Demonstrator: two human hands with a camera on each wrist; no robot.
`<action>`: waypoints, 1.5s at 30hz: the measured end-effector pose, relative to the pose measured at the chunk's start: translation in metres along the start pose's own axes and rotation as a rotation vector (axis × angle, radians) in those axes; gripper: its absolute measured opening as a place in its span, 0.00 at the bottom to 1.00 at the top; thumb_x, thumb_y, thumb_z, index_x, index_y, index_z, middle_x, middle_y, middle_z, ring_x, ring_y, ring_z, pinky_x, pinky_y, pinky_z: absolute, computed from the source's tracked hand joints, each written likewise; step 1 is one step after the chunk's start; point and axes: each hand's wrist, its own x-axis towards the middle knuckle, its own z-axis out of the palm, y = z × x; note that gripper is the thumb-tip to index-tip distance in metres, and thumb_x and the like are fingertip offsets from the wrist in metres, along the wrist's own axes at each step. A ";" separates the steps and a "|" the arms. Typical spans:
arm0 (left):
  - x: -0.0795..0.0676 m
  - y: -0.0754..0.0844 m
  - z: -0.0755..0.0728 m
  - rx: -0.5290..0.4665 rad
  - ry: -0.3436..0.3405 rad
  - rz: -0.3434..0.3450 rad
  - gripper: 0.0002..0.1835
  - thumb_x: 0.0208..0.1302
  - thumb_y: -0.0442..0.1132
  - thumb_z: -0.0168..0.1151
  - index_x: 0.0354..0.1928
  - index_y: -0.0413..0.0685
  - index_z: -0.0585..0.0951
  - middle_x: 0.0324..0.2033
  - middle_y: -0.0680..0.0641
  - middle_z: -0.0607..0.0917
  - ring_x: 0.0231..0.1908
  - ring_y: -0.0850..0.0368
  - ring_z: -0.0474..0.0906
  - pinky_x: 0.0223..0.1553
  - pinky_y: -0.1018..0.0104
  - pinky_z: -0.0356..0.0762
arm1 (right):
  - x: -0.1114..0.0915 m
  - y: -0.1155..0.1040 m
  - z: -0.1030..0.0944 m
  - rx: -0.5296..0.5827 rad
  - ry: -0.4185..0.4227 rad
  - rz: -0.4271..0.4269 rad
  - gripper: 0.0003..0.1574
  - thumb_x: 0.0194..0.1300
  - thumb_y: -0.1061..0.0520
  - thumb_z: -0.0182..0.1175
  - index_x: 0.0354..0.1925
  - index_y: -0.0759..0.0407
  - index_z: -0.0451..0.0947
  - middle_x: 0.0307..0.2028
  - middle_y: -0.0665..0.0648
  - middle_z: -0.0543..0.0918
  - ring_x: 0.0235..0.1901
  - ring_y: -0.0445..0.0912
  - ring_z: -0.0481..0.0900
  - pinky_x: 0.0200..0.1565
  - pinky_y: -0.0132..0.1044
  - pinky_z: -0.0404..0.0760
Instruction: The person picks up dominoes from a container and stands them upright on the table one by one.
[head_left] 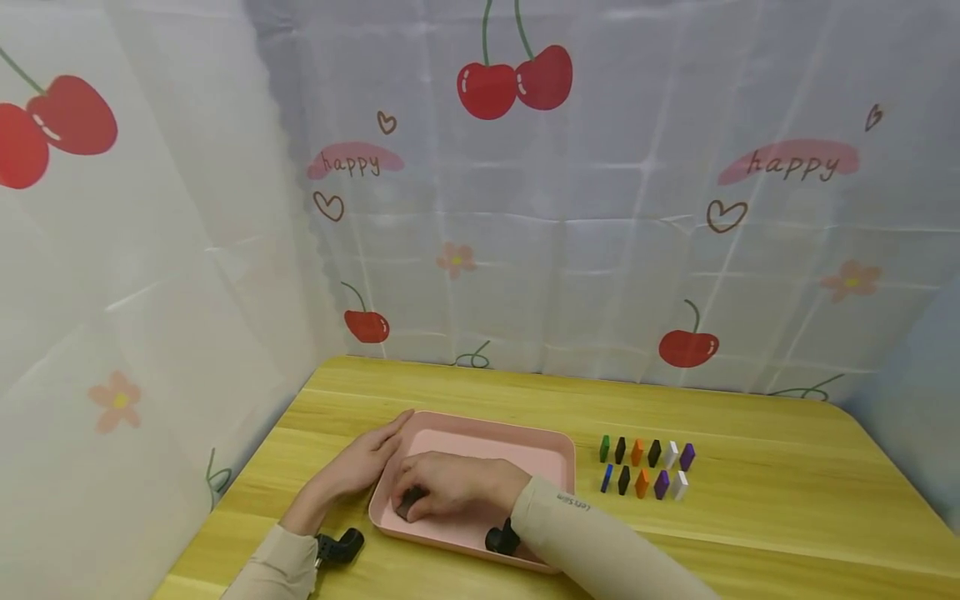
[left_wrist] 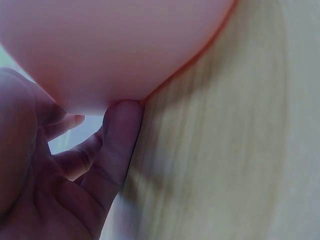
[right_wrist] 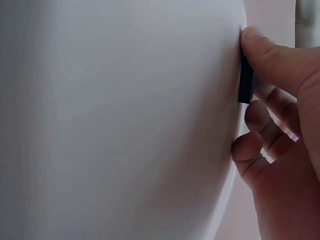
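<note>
A shallow pink tray [head_left: 480, 546] lies on the wooden table. Along its left side rests my left hand [head_left: 362, 461], its fingers stretched along the outer wall. The left wrist view shows fingertips of the left hand [left_wrist: 80, 170] touching the tray wall [left_wrist: 120, 55] low, near the table. Over the tray's left part, my right hand [head_left: 442, 486] pinches a small dark block [head_left: 410, 502]. In the right wrist view the thumb of the right hand [right_wrist: 275, 115] presses on the block [right_wrist: 246, 82], close to the tray's floor. Other fingers partly hide behind it.
Right of the tray, thin upright blocks stand in two rows: several in the back row, such as a green block [head_left: 604, 448], and several in front, such as a blue block [head_left: 607, 478]. Patterned curtains [head_left: 562, 250] enclose the table [head_left: 765, 500] at the back and sides.
</note>
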 end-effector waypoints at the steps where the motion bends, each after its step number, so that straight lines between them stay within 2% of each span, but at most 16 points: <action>1: 0.000 0.000 0.000 0.001 0.000 0.000 0.27 0.86 0.44 0.40 0.82 0.58 0.57 0.81 0.49 0.58 0.80 0.47 0.53 0.78 0.41 0.55 | -0.001 -0.001 -0.001 0.009 -0.002 0.001 0.07 0.71 0.55 0.67 0.47 0.49 0.86 0.47 0.44 0.82 0.49 0.32 0.77 0.54 0.13 0.69; 6: -0.001 0.001 0.000 0.015 0.001 -0.004 0.27 0.86 0.44 0.40 0.82 0.57 0.57 0.80 0.48 0.58 0.80 0.47 0.54 0.78 0.41 0.56 | -0.005 -0.002 -0.004 0.033 -0.014 0.024 0.05 0.73 0.55 0.65 0.46 0.49 0.85 0.43 0.44 0.81 0.46 0.33 0.77 0.50 0.14 0.71; 13: 0.000 -0.001 0.000 0.029 0.007 -0.040 0.27 0.86 0.46 0.40 0.82 0.63 0.56 0.80 0.54 0.58 0.80 0.53 0.53 0.79 0.46 0.55 | -0.017 -0.003 -0.012 0.063 -0.022 0.088 0.05 0.75 0.56 0.62 0.47 0.48 0.82 0.41 0.40 0.82 0.41 0.30 0.75 0.47 0.15 0.73; 16: 0.001 -0.001 0.000 0.034 0.008 -0.035 0.27 0.86 0.45 0.40 0.82 0.62 0.56 0.80 0.52 0.59 0.80 0.51 0.53 0.79 0.45 0.55 | -0.025 -0.005 -0.017 0.069 -0.009 0.095 0.04 0.75 0.57 0.62 0.46 0.49 0.82 0.40 0.41 0.81 0.39 0.30 0.74 0.45 0.16 0.74; 20: 0.001 0.000 0.000 0.042 0.019 -0.023 0.27 0.86 0.45 0.40 0.82 0.59 0.57 0.80 0.47 0.59 0.80 0.46 0.54 0.78 0.42 0.56 | -0.038 -0.009 -0.023 0.072 0.009 0.100 0.07 0.75 0.58 0.62 0.50 0.51 0.82 0.41 0.42 0.82 0.40 0.30 0.75 0.46 0.16 0.75; 25: 0.000 -0.001 0.000 0.055 0.023 -0.036 0.28 0.85 0.47 0.40 0.82 0.59 0.57 0.80 0.48 0.60 0.79 0.46 0.55 0.78 0.42 0.56 | -0.054 -0.012 -0.028 0.049 0.043 0.105 0.12 0.77 0.57 0.59 0.55 0.51 0.81 0.43 0.41 0.82 0.42 0.30 0.75 0.49 0.18 0.75; 31: 0.002 0.000 0.001 0.039 0.013 -0.028 0.28 0.86 0.46 0.40 0.82 0.58 0.57 0.80 0.46 0.60 0.80 0.45 0.54 0.78 0.41 0.55 | -0.076 -0.015 -0.034 0.068 0.087 0.110 0.12 0.79 0.56 0.57 0.56 0.51 0.80 0.43 0.42 0.80 0.41 0.31 0.74 0.46 0.18 0.76; 37: 0.003 0.001 0.002 0.034 0.014 -0.041 0.28 0.85 0.46 0.40 0.82 0.58 0.56 0.80 0.48 0.59 0.80 0.46 0.52 0.79 0.42 0.53 | -0.102 -0.019 -0.041 0.148 0.110 0.188 0.16 0.79 0.55 0.56 0.60 0.52 0.80 0.47 0.43 0.81 0.43 0.32 0.75 0.46 0.22 0.79; 45: 0.001 0.000 0.001 0.026 0.004 -0.039 0.28 0.86 0.46 0.40 0.82 0.56 0.55 0.81 0.49 0.58 0.81 0.47 0.51 0.80 0.43 0.51 | -0.130 -0.020 -0.040 0.201 0.192 0.239 0.13 0.79 0.58 0.56 0.57 0.53 0.79 0.45 0.44 0.79 0.40 0.34 0.73 0.42 0.25 0.79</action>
